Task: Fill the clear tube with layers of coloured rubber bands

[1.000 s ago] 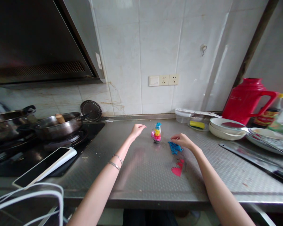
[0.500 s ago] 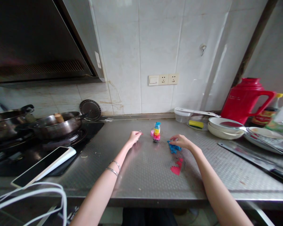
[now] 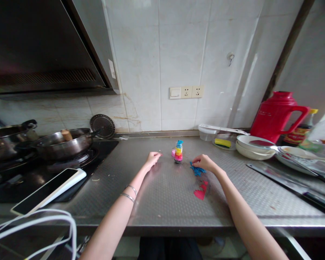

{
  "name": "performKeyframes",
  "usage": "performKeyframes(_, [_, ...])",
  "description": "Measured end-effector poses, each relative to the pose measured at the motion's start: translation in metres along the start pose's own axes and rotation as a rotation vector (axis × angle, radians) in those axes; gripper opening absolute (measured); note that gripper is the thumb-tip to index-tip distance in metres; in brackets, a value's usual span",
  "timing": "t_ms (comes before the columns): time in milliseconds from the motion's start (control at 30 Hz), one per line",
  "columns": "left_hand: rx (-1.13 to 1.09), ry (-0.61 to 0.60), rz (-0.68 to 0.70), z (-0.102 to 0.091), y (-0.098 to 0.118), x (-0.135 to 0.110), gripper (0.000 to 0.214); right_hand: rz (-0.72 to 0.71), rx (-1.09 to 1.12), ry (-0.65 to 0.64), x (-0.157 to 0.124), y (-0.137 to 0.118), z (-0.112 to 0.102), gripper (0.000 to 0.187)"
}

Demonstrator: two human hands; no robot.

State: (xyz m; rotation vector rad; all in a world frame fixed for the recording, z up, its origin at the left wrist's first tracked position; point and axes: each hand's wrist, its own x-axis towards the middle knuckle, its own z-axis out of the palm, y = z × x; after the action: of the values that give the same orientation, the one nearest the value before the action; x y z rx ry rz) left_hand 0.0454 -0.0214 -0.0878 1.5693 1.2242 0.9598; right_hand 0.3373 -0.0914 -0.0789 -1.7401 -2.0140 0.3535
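Observation:
A small glass jar (image 3: 178, 153) stands upright on the steel counter, filled with layers of pink, yellow and blue bits, with blue ones sticking out at its mouth. Left of the jar, my left hand (image 3: 153, 159) rests low over the counter, fingers closed in a pinch; whatever may be at the fingertips is too small to name. To the right, my right hand (image 3: 206, 162) has its fingertips pinched on a pile of blue paper strips (image 3: 197, 170). Red paper pieces (image 3: 199, 193) lie nearer the front edge. Behind the jar sits a small pink item (image 3: 173, 153), partly hidden.
On the left are a stove with a frying pan (image 3: 63, 142), a phone-like device (image 3: 47, 187) and a white cable (image 3: 67, 216). Along the right stand a red thermos (image 3: 273, 117), white bowls (image 3: 254, 151), a yellow sponge (image 3: 222, 143) and a long knife (image 3: 276, 180).
The whole view has shifted slightly. My right fingers have drawn closer together at the blue paper strips; my left hand and the jar stay where they were.

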Motion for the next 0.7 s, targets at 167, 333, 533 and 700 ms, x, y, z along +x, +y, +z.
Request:
performKeyframes(167, [0.010, 0.005, -0.003, 0.000, 0.002, -0.003, 0.025, -0.012, 0.026, 0.001, 0.000, 0.002, 0.001, 0.025])
performKeyframes(333, [0.022, 0.010, 0.010, 0.000, 0.000, -0.002, 0.025, -0.035, 0.019, -0.023, 0.000, 0.004, 0.000, 0.027])
performKeyframes(533, [0.034, 0.009, 0.033, 0.001, -0.006, 0.001, 0.025, -0.013, 0.020, -0.030, -0.002, -0.005, -0.001, 0.024])
performKeyframes(700, [0.059, 0.037, 0.053, 0.000, -0.007, 0.001, 0.025, 0.007, 0.128, -0.018, -0.002, -0.001, -0.002, 0.026])
